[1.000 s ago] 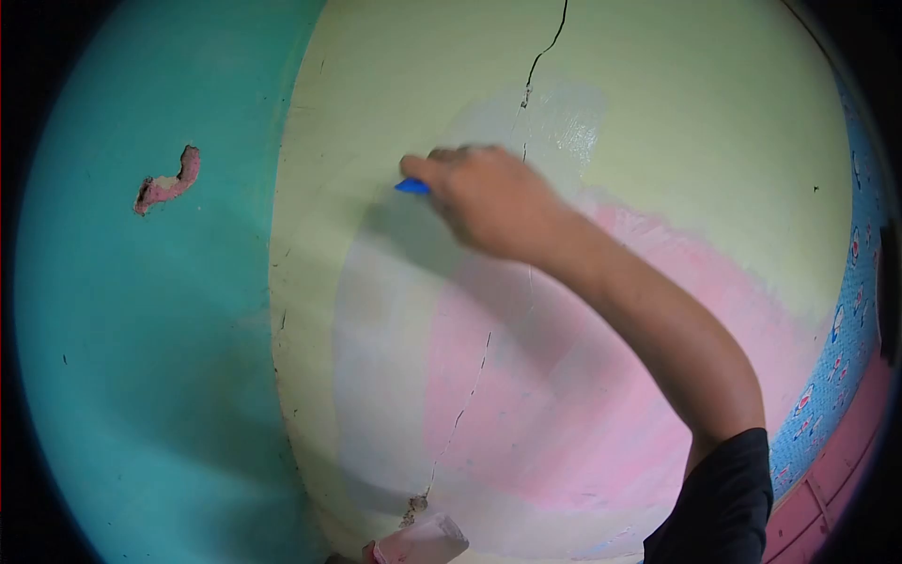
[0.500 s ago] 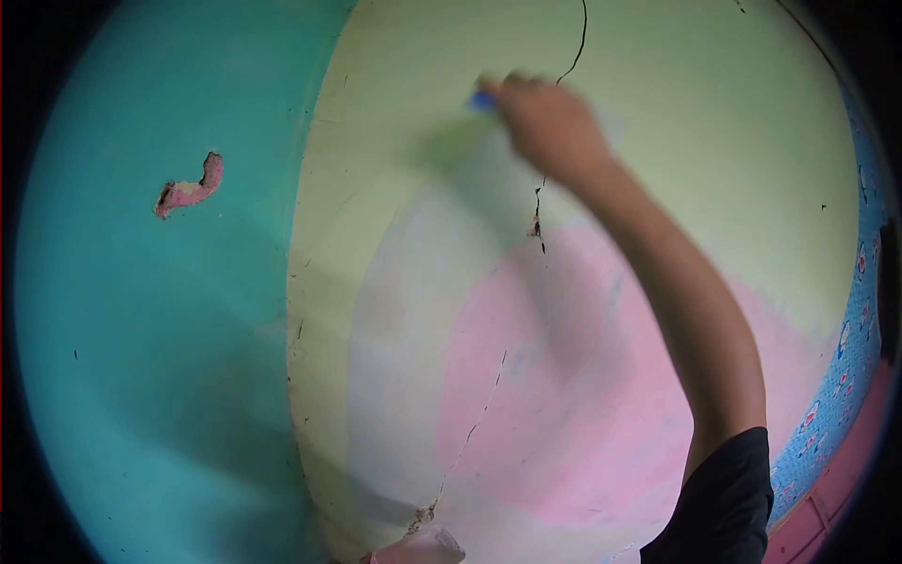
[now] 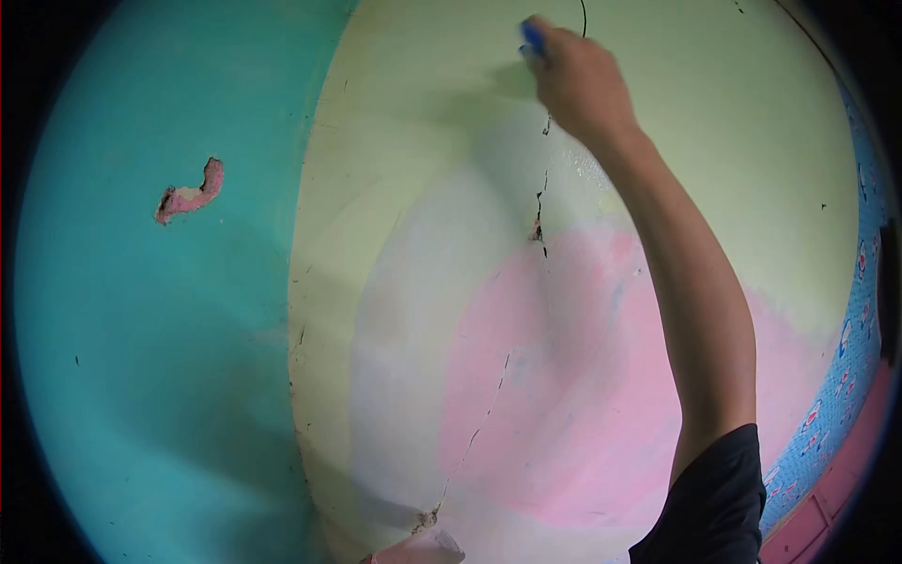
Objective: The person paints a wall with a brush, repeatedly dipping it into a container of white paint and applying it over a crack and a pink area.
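Note:
Raised near the top of the view, my right hand (image 3: 587, 85) is closed around a small blue object (image 3: 533, 39), mostly covered by the fingers and slightly blurred. It is up against the pale green wall (image 3: 733, 150), over the line of a thin dark crack (image 3: 538, 226). Below the hand lies a whitish patch (image 3: 404, 291) that curves around a pink area (image 3: 583, 414). A wet shine shows just left of my forearm. My left hand is not in view.
A teal wall (image 3: 160, 310) with a chipped pink spot (image 3: 193, 193) fills the left side. At the bottom edge a pinkish object (image 3: 423, 548) is partly visible beside a broken bit of plaster (image 3: 427, 518). Blue patterned material (image 3: 857, 310) runs down the right.
My right hand has moved up and to the right along the wall with the blue object. A glossy wet area now shows below the wrist.

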Demonstrator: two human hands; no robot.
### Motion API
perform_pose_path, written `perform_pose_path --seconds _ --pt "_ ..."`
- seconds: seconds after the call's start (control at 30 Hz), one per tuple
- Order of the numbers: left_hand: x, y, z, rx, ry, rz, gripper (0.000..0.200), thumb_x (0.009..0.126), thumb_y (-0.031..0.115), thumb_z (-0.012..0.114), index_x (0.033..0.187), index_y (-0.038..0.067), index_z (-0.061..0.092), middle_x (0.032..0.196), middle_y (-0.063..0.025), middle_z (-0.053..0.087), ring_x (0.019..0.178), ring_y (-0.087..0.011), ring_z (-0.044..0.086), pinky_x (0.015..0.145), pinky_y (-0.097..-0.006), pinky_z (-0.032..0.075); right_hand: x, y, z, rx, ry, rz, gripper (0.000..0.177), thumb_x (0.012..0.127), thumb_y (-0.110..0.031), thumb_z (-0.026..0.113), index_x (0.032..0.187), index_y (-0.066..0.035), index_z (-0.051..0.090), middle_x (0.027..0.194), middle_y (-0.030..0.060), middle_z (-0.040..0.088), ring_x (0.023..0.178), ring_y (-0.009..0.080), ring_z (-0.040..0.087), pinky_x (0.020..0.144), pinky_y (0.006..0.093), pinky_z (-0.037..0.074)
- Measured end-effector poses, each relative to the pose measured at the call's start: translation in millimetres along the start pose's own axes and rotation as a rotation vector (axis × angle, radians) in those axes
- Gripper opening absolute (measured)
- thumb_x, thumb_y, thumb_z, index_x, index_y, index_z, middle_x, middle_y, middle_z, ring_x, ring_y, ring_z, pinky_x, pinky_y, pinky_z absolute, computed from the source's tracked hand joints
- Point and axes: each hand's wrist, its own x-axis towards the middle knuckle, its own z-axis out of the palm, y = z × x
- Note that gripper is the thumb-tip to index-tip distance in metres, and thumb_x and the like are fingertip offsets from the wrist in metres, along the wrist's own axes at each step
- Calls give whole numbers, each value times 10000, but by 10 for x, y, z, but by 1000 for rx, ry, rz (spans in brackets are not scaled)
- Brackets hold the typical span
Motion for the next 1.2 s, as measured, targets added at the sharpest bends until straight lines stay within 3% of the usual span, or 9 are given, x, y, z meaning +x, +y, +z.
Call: perform_pose_path --seconds 0.17,0.27,0.43,0.57,0.6,0.7,0.93,1.07,1.2 --pt "-1 -24 9 -11 -6 -17 676 889 497 528 1396 50 559 1293 -139 654 1128 -340 654 858 -529 585 -866 -782 268 162 -353 -357 207 934 -73 610 1137 -60 575 924 190 675 868 390 668 771 484 545" --pt "14 -23 10 -14 -10 -22 679 893 504 518 1400 53 557 1297 -139 652 1131 -343 652 859 -532 585 -1007 -959 93 553 -637 -108 118 937 -73 620 1045 -36 588 823 181 672 776 354 680 725 470 552" --pt "15 -12 -7 -24 -15 -31 685 900 517 501 1405 58 554 1303 -137 649 1137 -348 650 860 -539 584 -738 49 66 544 -284 171 186 917 -139 657 1012 17 623 820 217 680 777 403 672 720 494 514" --pt "-2 -32 -29 -40 -11 -49 689 905 528 488 1409 62 552 1308 -136 647 1142 -351 648 861 -544 584 -503 417 -311 288 244 81 101 950 -109 646 992 -20 625 835 193 695 707 386 649 666 459 509" --pt "-5 -34 -33 -42 -9 -55 690 906 530 485 1410 63 552 1309 -136 646 1143 -352 647 862 -545 584 -511 308 -477 200 81 252 84 949 -68 619 1029 -45 612 873 166 690 777 380 666 677 453 522" --pt "-4 -37 -42 -53 -8 -69 694 910 538 475 1413 66 550 1313 -136 644 1146 -355 646 863 -549 583 -818 275 -369 -52 38 -125 132 925 -44 611 1053 -65 587 909 148 666 870 367 668 703 463 534" --pt "15 -57 -67 -80 -11 -102 702 919 556 452 1421 73 546 1322 -134 640 1154 -361 642 865 -558 583 -1343 -209 -759 574 -615 60 99 924 -81 661 990 -39 600 888 179 687 818 355 677 727 419 539" --pt "20 -75 -78 -99 -7 -119 708 924 566 439 1425 77 544 1327 -133 638 1159 -365 640 866 -563 582 -1132 508 -772 489 -270 193 171 937 -66 671 1083 22 656 875 115 717 765 186 660 678 351 545" --pt "2 -93 -88 -119 -4 -140 713 930 577 425 1429 81 542 1332 -132 635 1164 -369 638 867 -568 582 -918 830 -890 188 84 255 139 960 -92 657 1093 -51 664 932 108 722 751 224 666 665 354 530"
